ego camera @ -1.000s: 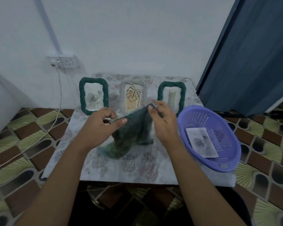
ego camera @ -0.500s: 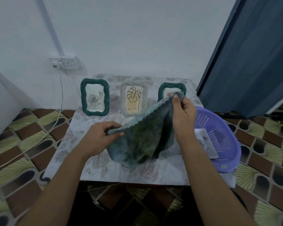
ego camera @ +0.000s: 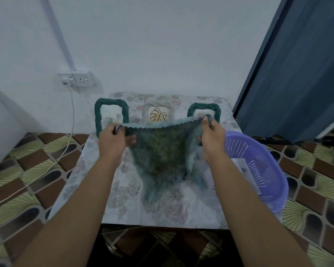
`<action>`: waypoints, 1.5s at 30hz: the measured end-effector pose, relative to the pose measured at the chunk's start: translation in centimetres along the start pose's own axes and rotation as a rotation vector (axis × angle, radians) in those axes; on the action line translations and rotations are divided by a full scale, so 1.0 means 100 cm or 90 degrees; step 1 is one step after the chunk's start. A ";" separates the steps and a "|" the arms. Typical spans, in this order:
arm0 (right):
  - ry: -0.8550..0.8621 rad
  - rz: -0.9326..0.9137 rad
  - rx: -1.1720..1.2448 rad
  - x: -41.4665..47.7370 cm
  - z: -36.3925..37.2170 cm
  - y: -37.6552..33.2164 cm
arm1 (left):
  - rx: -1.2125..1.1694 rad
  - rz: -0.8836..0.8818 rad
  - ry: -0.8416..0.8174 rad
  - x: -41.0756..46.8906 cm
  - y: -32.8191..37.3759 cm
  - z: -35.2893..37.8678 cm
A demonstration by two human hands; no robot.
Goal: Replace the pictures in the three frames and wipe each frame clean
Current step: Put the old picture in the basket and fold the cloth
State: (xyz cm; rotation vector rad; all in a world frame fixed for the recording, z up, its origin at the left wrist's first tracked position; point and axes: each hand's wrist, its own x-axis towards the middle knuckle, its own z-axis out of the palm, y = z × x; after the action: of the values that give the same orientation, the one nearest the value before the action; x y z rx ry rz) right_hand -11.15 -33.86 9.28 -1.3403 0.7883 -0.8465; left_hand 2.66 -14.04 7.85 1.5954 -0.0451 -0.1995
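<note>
While both hands stretch the cloth out above the table, step: cloth prep, wiping not yet begun.
left frame [ego camera: 111, 114]: green rope-edged, upright at 10 o'clock on the table [ego camera: 85, 182], lower edge hidden by the left hand.
left hand [ego camera: 112, 140]: pinched shut on the cloth's left corner, thumb and fingers together.
cloth [ego camera: 162, 153]: dark green-blue, top edge taut, rest hanging to a point over table centre.
middle frame [ego camera: 158, 113]: leaf picture, 12 o'clock, half hidden behind cloth.
right frame [ego camera: 204, 109]: green, 1 o'clock, mostly hidden.
right hand [ego camera: 212, 138]: clamped on right corner.
basket [ego camera: 266, 170]: purple, 3 o'clock, a printed picture [ego camera: 243, 167] inside.
next: likely fold or bunch cloth into one hand, free the other to steady a frame; frames look light, may tip.
</note>
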 end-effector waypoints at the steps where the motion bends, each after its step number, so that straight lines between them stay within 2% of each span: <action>1: -0.003 -0.001 0.020 0.005 0.003 -0.005 | -0.056 -0.002 -0.003 0.008 0.006 0.006; 5: -0.036 -0.073 0.060 0.011 0.014 -0.021 | -0.112 0.060 -0.004 0.029 0.030 0.012; 9: -0.061 -0.147 0.067 0.004 0.013 -0.026 | -0.255 0.112 -0.011 0.016 0.048 0.006; 11: -0.089 -0.159 0.068 0.001 0.009 -0.019 | -0.276 0.136 -0.002 0.004 0.045 0.000; 15: -0.105 -0.091 0.060 -0.012 -0.006 0.013 | -0.082 0.179 0.014 -0.013 0.005 -0.026; 19: -0.121 -0.046 -0.061 -0.033 -0.024 0.050 | 0.144 0.212 -0.010 -0.030 -0.045 -0.052; 25: -0.253 0.074 -0.208 -0.053 -0.043 0.098 | 0.292 0.142 -0.187 -0.030 -0.101 -0.081; 28: -0.340 0.106 -0.254 -0.058 -0.049 0.107 | 0.338 0.112 -0.250 -0.031 -0.110 -0.086; 32: -0.389 0.145 -0.285 -0.059 -0.049 0.111 | 0.376 0.101 -0.326 -0.030 -0.115 -0.089; 37: -0.369 0.153 -0.289 -0.053 -0.046 0.113 | 0.390 0.136 -0.289 -0.025 -0.112 -0.076; 40: -0.322 0.140 -0.282 -0.047 -0.040 0.113 | 0.384 0.131 -0.254 -0.018 -0.109 -0.067; 45: -0.252 0.117 -0.309 -0.028 -0.027 0.120 | 0.411 0.176 -0.139 0.002 -0.102 -0.048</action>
State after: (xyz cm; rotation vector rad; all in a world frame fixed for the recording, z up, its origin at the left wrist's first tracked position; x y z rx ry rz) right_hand -14.13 -32.27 -2.91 -1.7597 0.8117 -0.2286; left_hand 2.61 -8.92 -2.19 2.1770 -0.5426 -0.1493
